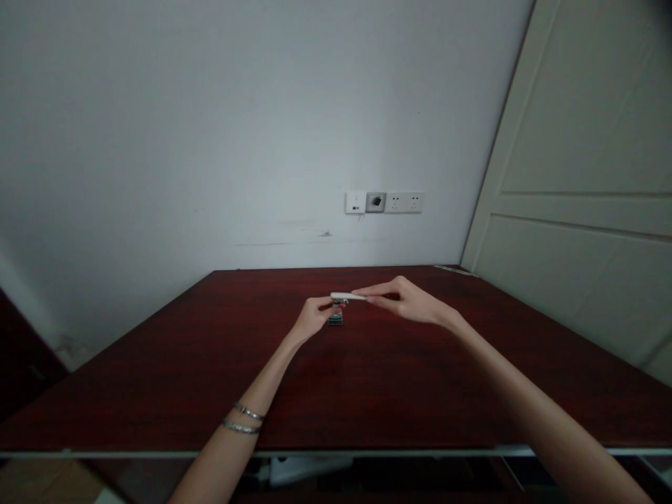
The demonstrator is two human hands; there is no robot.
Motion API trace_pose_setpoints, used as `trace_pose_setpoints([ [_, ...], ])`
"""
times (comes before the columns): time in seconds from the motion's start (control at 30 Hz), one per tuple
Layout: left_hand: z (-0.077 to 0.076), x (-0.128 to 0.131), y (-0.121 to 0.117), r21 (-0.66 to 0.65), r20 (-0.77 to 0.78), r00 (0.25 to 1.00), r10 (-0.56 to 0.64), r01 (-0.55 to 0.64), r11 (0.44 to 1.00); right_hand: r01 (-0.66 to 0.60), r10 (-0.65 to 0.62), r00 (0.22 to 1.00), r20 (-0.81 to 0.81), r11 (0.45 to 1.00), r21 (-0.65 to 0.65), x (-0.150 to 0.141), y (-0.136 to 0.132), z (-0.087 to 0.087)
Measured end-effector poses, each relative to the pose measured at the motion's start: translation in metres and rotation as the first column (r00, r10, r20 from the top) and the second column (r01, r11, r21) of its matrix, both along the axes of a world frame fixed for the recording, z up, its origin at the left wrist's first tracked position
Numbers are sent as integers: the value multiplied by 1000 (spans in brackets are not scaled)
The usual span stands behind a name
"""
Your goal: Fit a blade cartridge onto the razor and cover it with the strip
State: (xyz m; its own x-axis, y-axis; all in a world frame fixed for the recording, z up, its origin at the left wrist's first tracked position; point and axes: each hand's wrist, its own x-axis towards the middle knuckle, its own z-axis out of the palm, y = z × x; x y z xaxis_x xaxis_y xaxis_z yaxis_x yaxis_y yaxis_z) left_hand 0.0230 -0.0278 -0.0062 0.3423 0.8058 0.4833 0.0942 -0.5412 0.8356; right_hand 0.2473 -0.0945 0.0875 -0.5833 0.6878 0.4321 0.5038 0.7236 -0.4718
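A thin, flat white object (344, 296), seen nearly edge-on, is held up over the table between my two hands. My right hand (402, 299) pinches its right end between thumb and fingers. At its left end, my left hand (313, 316) is closed, fingers against the edge. A small dark and silvery piece (341, 302) shows just under the white object; whether it is attached cannot be told. Below and behind my left fingertips is a small, clear-looking block with greenish bands (335, 318), partly covered by the fingers.
The dark red wooden table (336, 392) reaches back to a pale wall with a row of sockets (386, 203). A panelled white door (582, 203) leans in along the right side. Under the table's front edge, a shelf holds a pale item (309, 469).
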Motion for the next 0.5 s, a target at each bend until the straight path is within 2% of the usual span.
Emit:
trace_pose_setpoints([
  [0.07, -1, 0, 0, 1, -12, 1000, -11, 11, 1000, 0, 0, 1000, 26, 1000, 0, 0, 0, 1],
  [0.17, -1, 0, 1, 24, -21, 1000, -4, 4, 1000, -89, 95, 990, 108, 995, -52, -1, -1, 1],
  [0.23, -2, 0, 1, 16, -9, 1000, 0, 0, 1000, -86, 90, 992, 89, 995, -50, 0, -1, 0],
  [0.33, -2, 1, 1, -2, -1, 1000, -16, 16, 1000, -3, 4, 1000, 20, 1000, -25, 2, 0, -3],
  [0.43, -2, 1, 1, 27, -16, 1000, -15, 16, 1000, -73, 79, 995, 60, 993, -92, 4, 0, -5],
  [0.5, -2, 1, 0, 28, -9, 1000, -12, 12, 1000, -85, 88, 996, 27, 992, -92, 6, 0, -5],
])
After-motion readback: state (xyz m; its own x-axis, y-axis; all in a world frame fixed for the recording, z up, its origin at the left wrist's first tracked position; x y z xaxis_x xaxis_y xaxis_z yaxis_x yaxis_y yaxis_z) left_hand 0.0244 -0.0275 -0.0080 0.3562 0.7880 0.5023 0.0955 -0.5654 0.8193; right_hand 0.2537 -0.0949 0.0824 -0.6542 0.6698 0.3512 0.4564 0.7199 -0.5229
